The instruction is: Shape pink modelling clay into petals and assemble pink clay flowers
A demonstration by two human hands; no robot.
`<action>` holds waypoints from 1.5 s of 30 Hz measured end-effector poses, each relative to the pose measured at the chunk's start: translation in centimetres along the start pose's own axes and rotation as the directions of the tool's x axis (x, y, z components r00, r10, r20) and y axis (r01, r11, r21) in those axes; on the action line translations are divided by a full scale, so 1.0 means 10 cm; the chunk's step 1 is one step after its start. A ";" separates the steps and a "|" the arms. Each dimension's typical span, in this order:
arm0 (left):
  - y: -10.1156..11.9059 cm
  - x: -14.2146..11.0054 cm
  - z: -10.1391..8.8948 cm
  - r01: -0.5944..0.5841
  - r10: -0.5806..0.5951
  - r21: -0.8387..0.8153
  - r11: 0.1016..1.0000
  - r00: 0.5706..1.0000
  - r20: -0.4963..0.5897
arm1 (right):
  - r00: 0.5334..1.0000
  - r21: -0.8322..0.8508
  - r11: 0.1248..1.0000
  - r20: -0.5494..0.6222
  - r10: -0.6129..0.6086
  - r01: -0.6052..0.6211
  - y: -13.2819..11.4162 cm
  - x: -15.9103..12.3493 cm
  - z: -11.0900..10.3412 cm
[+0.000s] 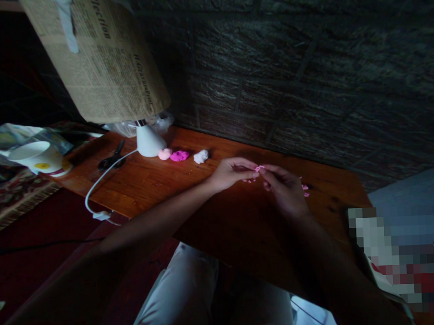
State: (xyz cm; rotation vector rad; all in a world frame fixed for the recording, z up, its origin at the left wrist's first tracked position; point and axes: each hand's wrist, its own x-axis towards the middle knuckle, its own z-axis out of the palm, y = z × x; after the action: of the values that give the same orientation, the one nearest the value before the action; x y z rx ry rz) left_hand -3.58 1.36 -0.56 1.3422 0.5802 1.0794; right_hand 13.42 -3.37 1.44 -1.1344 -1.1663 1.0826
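My left hand (231, 174) and my right hand (284, 187) meet above the wooden table (160, 186). Between their pinched fingertips is a small pink piece of modelling clay (259, 168), held from both sides. More little pink bits lie on the wood just below my left fingers, and some pink pieces (305, 190) sit right of my right hand. To the left, by the lamp, are a pale pink lump (165, 153), a bright pink lump (180, 156) and a white lump (201, 156) that look like the same soft clay.
A lamp with a newsprint shade (104, 62) and white base (149, 141) stands at the back left, its white cord (92, 187) hanging over the edge. Black scissors (114, 156) and a paper cup (40, 158) lie farther left. A brick wall (270, 74) bounds the back.
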 end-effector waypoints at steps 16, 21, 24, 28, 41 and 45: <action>-0.01 0.01 -0.01 -0.024 0.027 0.041 0.999 0.995 -0.095 | 1.000 -0.031 0.999 0.013 -0.010 0.011 0.02 -0.01 -0.02; 0.00 0.00 -0.01 -0.049 0.054 0.058 0.997 0.995 -0.088 | 0.999 -0.058 0.998 0.027 -0.027 0.029 0.02 -0.01 -0.02; 0.00 0.00 -0.01 -0.059 0.064 0.064 0.996 0.995 -0.082 | 1.000 -0.056 0.998 0.010 -0.027 0.027 0.02 -0.01 -0.02; -0.02 0.01 -0.01 -0.045 0.051 0.086 0.995 0.996 -0.071 | 0.999 -0.059 0.998 -0.012 -0.034 0.033 0.00 -0.01 -0.02; 0.00 0.01 0.00 -0.081 0.091 0.099 0.992 0.991 -0.099 | 0.999 -0.121 0.992 0.002 -0.034 0.034 -0.02 -0.02 -0.03; -0.02 0.02 -0.01 -0.078 0.090 0.114 0.990 0.991 -0.096 | 0.999 -0.113 0.993 -0.015 -0.038 0.036 -0.04 -0.02 -0.02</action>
State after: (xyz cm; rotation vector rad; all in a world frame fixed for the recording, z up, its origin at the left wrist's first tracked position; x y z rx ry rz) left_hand -3.51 1.63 -0.70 1.4243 0.6707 1.2038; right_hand 13.61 -3.61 1.76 -1.2022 -1.2432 0.9875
